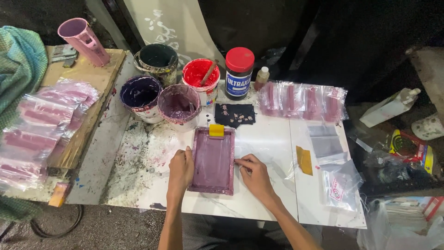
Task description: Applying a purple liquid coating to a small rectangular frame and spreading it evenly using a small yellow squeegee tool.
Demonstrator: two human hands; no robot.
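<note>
Head view: left hand (180, 169) grips the left edge of a purple-stained screen frame (212, 161) lying between both hands; right hand (253, 173) pinches its right edge. Just beyond, a yellow squeegee (216, 130). Farther off, 4 paint pots (179, 105), the red one (200, 76) holding a stick. Frame's underside is hidden.

A round jar (239, 74) with a red lid and a dark label banded in white stands at the back of the worktop (268, 139). Beside it stands a small brown bottle (262, 78). Clear plastic bags (303, 99) printed pink lie to its right; more such bags (41, 125) are stacked far left. A white bottle (389, 108) lies off to the right.
</note>
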